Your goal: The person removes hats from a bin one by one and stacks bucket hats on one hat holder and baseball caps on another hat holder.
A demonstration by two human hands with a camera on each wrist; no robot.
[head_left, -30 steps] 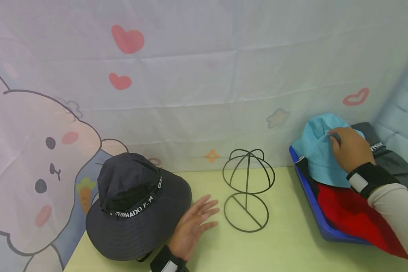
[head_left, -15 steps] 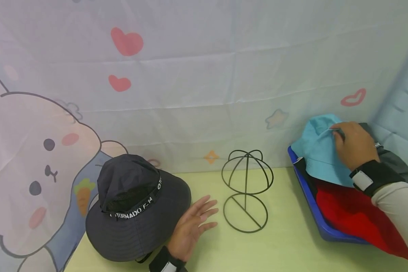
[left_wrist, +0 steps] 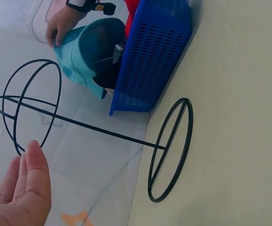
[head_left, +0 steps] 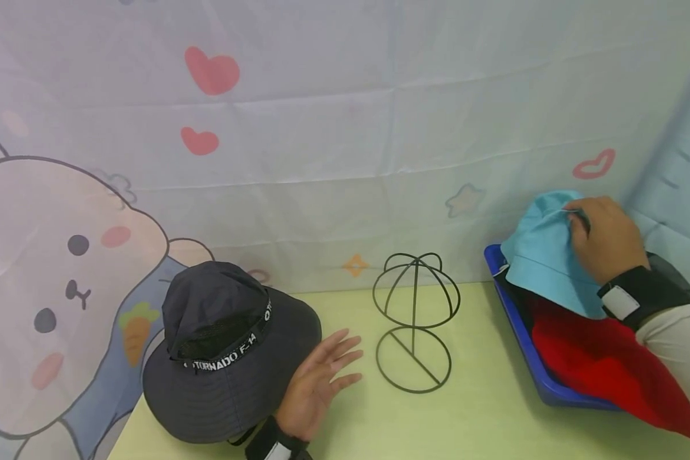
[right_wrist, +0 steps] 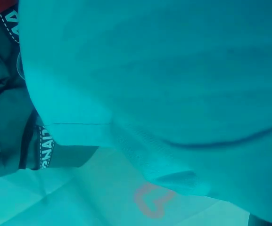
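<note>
My right hand pinches the crown of a light blue bucket hat at the far right. In the left wrist view the hat hangs tilted at the mouth of a blue basket, its hollow side facing in. Blue fabric fills most of the right wrist view. My left hand has its fingers extended and spread, holding nothing. It lies beside the brim of a dark grey wide-brimmed hat with white lettering on its band. A black wire hat stand rises just right of those fingers.
Red cloth spills over the front of the basket, with a dark hat with a lettered band alongside. A printed curtain hangs behind the pale yellow table.
My right hand has moved slightly up and to the right, drawing the blue hat with it and tilting it. My left hand and the wire stand hold their places.
</note>
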